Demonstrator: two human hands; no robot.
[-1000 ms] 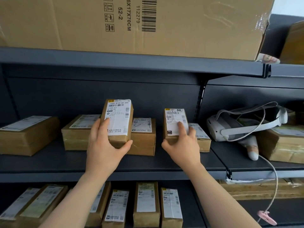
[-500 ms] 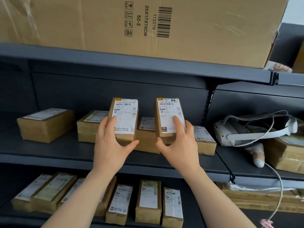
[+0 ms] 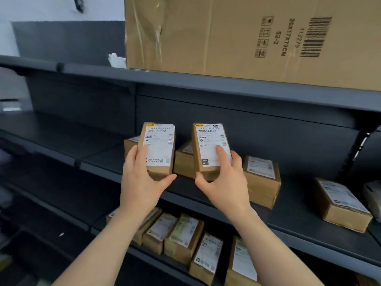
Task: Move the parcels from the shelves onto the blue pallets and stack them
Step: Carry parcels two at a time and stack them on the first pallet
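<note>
I hold two small brown cardboard parcels with white shipping labels, lifted in front of the middle shelf (image 3: 288, 209). My left hand (image 3: 142, 182) grips the left parcel (image 3: 159, 145) from below, thumb under its lower edge. My right hand (image 3: 224, 182) grips the right parcel (image 3: 210, 145), index finger lying on its label. Both parcels stand upright, side by side with a gap between them. Behind them more parcels (image 3: 183, 159) rest on the shelf. No blue pallet is in view.
Two more parcels (image 3: 261, 178) (image 3: 342, 203) lie to the right on the middle shelf. Several parcels (image 3: 181, 234) stand in a row on the lower shelf. A large cardboard box (image 3: 237, 36) fills the top shelf. The shelves at the left are dark and bare.
The right hand has lifted its parcel off the shelf to the height of the left one. Both parcels came toward me, and my view swung left.
</note>
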